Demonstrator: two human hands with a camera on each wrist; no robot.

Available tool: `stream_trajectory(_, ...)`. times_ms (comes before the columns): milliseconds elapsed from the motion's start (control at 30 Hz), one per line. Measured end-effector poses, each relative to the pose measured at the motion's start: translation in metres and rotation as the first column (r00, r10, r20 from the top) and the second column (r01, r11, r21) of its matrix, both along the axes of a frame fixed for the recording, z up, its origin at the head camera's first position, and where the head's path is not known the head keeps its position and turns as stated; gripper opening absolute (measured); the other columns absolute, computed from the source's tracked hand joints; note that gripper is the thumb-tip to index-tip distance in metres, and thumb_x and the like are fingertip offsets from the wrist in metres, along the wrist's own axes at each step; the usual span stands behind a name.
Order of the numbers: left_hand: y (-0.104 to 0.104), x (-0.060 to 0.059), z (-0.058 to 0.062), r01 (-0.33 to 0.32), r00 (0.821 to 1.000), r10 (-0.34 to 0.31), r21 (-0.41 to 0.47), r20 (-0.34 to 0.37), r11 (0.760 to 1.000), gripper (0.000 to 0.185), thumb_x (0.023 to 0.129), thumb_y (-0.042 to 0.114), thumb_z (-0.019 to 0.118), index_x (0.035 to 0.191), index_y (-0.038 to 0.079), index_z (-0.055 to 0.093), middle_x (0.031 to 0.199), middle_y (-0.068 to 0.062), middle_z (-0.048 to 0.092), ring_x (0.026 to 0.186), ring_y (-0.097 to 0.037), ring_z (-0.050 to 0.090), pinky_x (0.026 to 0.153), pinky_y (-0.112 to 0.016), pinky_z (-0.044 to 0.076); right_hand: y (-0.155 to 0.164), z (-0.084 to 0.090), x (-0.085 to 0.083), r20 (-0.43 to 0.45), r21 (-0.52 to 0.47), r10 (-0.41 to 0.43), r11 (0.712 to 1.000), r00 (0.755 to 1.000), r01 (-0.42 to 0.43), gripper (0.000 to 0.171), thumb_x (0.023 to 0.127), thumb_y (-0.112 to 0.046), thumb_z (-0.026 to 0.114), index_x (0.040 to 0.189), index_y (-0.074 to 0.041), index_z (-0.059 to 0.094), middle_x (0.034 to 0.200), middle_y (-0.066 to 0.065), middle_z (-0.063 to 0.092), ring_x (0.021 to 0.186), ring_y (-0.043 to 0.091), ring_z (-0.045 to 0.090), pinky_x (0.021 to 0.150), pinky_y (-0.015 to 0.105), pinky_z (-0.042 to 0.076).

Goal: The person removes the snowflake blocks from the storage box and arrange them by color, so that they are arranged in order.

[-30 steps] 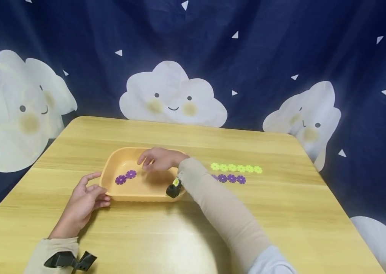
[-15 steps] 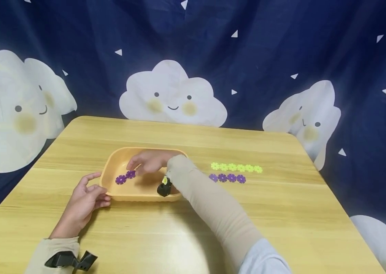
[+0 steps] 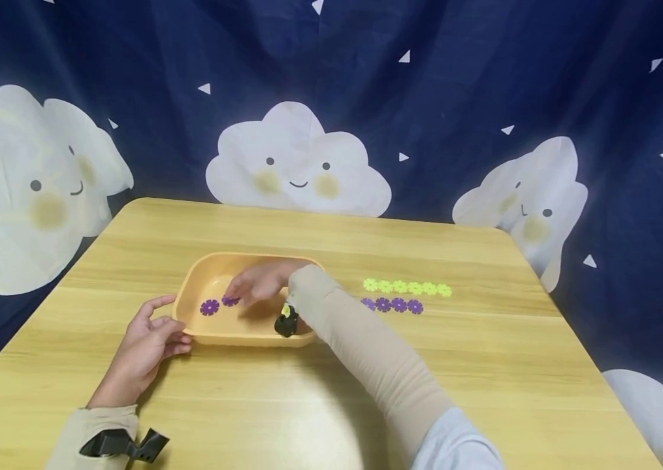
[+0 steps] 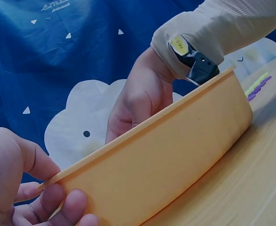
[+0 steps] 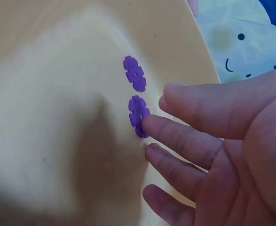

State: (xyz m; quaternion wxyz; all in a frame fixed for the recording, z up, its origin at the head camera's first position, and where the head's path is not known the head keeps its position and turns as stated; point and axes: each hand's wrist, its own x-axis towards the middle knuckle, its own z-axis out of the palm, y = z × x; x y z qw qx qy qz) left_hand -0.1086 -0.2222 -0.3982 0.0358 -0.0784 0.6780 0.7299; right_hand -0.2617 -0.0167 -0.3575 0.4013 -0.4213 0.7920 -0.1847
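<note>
Two purple flower-shaped plastic discs lie in a shallow orange plastic bin. One disc sits alone toward the bin's left end. My right hand reaches down into the bin over the other disc. In the right wrist view one fingertip is on that disc's edge, while the thumb stays apart and the other fingers extend loosely. My left hand grips the bin's left rim, thumb above and fingertips against the outer wall.
Right of the bin, a row of several yellow-green flower discs lies on the wooden table. A row of purple discs is just in front, its left end partly hidden by my right sleeve. A blue cloud-patterned curtain hangs behind.
My right hand has moved left and down to the right-hand purple disc. That disc has shifted slightly right, widening the gap between the two. My left hand keeps its grip.
</note>
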Motion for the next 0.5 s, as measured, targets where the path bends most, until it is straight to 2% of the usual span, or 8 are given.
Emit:
stream_trajectory(200,0.001,-0.004,0.001,0.009,1.000,-0.009,-0.010,-0.008,1.000,0.046,0.093,-0.005,0.049,0.130,0.017,0.033,0.078,-0.004,0.062,0.065,-0.015,0.064,0.059,-0.029,0.060,0.012,0.002,-0.007,-0.034,0.030,-0.043,0.999,0.998,0.044,0.044,0.099,-0.015,0.054,0.142,-0.011,0.045,0.142,0.002,0.051,0.129,0.010,0.046,0.109,0.017,0.031)
stream_trajectory(500,-0.002,-0.001,0.000,0.006,1.000,-0.006,-0.009,-0.006,1.000,0.046,0.093,-0.005,0.049,0.130,0.018,0.034,0.078,-0.003,0.062,0.065,-0.016,0.064,0.059,-0.028,0.060,0.021,-0.010,-0.014,0.026,-0.111,-0.140,0.984,0.990,0.142,0.044,0.094,-0.004,0.061,0.136,-0.004,0.050,0.131,0.011,0.058,0.119,0.018,0.054,0.098,0.020,0.045)
